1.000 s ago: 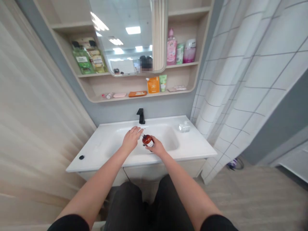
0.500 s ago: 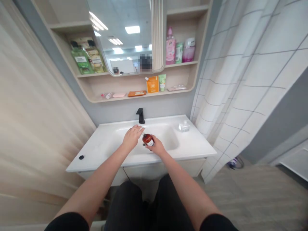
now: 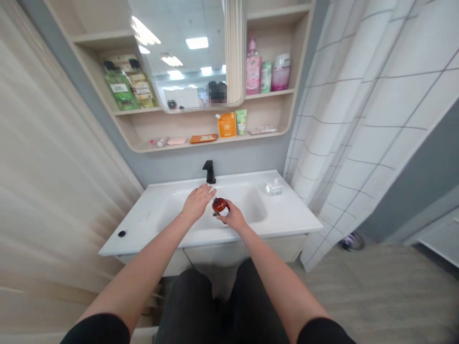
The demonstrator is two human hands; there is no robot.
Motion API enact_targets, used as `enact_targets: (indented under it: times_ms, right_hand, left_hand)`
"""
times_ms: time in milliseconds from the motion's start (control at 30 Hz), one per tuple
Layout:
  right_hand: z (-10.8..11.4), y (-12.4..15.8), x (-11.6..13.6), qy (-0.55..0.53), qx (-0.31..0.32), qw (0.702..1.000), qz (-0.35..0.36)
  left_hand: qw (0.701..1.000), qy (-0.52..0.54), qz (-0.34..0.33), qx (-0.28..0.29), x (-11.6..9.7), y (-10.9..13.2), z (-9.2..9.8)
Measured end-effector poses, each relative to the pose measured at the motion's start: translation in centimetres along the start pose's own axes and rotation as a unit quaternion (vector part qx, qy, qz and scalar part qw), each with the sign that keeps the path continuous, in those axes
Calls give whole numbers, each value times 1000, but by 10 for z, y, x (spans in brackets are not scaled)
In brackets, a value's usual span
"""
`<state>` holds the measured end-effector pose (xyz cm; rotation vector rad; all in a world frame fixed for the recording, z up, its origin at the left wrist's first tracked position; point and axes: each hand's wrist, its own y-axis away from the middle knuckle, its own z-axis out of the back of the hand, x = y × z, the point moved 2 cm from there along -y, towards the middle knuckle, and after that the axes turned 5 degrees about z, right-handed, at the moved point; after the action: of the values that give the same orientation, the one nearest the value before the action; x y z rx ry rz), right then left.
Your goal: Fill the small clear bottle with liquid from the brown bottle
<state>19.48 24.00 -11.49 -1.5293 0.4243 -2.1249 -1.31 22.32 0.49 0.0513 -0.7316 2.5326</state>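
An amber bottle (image 3: 220, 205) with a white label is tilted over the white sink basin (image 3: 253, 200). My right hand (image 3: 232, 216) wraps round its lower body from the right. My left hand (image 3: 198, 200) is close beside the bottle's dark neck, its fingers stretched forward and palm facing down. I cannot tell whether those fingertips touch the neck, and the underside of the hand is hidden. Just behind both hands stands a black faucet (image 3: 209, 172).
A black cap (image 3: 122, 233) lies on the counter's left side. At the right rear sits a clear glass container (image 3: 274, 188). Above hangs a mirror cabinet (image 3: 179, 52) with toiletries on its shelves, including an orange pouch (image 3: 227, 125). Curtains hang on both sides.
My left hand's fingers have shifted very slightly and look straighter beside the bottle's neck. The bottle and my right hand stay nearly in place.
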Motion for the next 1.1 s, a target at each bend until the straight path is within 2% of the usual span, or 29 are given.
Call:
enact_targets:
  times_ms: [833, 1100]
  right_hand:
    - [2, 0, 4, -9, -19, 1000, 0]
    - [2, 0, 5, -18, -26, 999, 6]
  left_hand:
    - [997, -19, -79, 5, -4, -14, 15]
    - [988, -93, -122, -6, -9, -18, 24]
